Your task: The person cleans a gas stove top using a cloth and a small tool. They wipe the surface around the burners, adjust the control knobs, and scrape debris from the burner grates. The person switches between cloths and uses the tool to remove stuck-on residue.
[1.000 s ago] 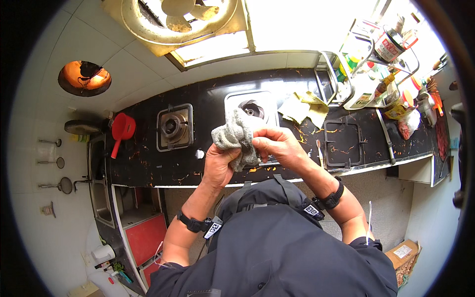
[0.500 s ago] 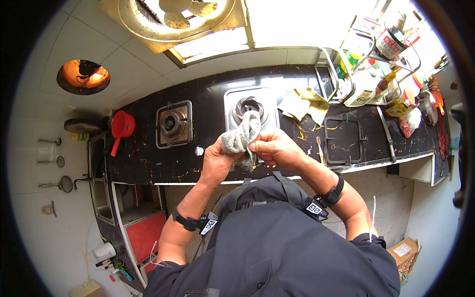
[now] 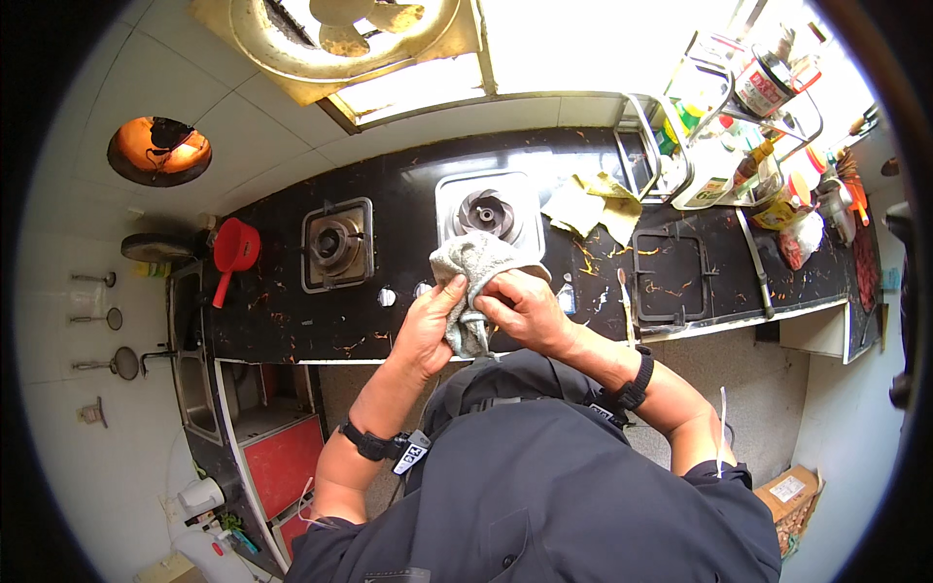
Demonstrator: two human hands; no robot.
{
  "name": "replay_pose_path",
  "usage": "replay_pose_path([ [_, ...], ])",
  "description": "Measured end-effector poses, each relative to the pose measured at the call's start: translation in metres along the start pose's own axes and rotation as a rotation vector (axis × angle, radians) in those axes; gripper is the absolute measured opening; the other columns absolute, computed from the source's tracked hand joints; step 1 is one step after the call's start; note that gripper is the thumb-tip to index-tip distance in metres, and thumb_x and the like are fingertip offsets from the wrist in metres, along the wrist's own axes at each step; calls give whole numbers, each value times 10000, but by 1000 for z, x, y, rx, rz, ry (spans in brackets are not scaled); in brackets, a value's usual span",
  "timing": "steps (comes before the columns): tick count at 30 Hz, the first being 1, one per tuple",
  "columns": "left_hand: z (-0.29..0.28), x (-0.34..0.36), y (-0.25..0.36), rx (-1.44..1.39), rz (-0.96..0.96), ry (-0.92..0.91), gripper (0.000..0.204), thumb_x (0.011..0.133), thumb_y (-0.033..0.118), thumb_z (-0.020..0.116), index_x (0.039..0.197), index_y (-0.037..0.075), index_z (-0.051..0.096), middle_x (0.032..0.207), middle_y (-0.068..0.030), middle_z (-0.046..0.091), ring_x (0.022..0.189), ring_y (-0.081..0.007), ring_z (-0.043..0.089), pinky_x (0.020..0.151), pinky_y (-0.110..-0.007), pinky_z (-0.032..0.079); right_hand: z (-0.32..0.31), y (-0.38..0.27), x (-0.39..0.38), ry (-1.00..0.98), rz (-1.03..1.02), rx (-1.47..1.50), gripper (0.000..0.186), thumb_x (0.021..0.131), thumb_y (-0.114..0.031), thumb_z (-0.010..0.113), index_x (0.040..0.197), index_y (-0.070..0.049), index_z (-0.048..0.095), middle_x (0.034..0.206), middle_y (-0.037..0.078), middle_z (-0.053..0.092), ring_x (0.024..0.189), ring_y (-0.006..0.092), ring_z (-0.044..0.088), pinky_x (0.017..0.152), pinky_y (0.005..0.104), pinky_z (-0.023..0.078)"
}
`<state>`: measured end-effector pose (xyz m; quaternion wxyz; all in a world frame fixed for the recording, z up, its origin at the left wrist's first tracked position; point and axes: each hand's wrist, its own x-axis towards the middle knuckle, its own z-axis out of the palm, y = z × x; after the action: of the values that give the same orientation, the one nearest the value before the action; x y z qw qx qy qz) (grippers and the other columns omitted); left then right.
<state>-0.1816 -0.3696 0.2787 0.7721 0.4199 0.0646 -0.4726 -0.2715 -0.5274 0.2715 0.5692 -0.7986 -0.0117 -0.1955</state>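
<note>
My left hand grips a crumpled grey cloth at the counter's front. My right hand is closed on the same cloth, some of its fingers bent into the folds; whether anything lies inside the cloth is hidden. Just beyond sits the right burner on its silver square plate, its grate off. The left burner has its square plate and supports in place. To the right of my hands lie a toothbrush and a loose black grate on the dark countertop.
A red pot stands left, near the sink. Yellowish cloths lie beside a wire rack crowded with bottles and jars at back right. An exhaust fan is above; a cardboard box sits low right.
The cloth has been turned and spread out to the right between my hands. My right hand has turned inward, its fingers further into the folds.
</note>
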Motion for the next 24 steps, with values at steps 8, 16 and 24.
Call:
replay_pose_path([
  [8,18,-4,-5,296,438,-14,229,970,85,623,1186,12,640,1101,-51,686,981,-114,633,866,-272,513,13,-8,-3,38,345,359,171,932,-137,654,999,21,650,816,108,667,698,140,585,650,316,490],
  [16,18,-15,-6,453,512,-49,301,976,93,620,1269,25,596,1127,-15,676,1024,-90,609,904,-264,489,3,-33,0,15,619,713,177,957,-168,600,841,-37,627,679,-54,531,586,24,448,510,216,353],
  [24,9,-23,-12,561,556,-98,372,961,43,624,1324,34,541,1170,-5,647,1061,-91,592,937,-266,479,-14,-40,16,-114,853,783,109,873,-160,615,801,-81,601,611,-63,481,478,23,385,428,220,273],
])
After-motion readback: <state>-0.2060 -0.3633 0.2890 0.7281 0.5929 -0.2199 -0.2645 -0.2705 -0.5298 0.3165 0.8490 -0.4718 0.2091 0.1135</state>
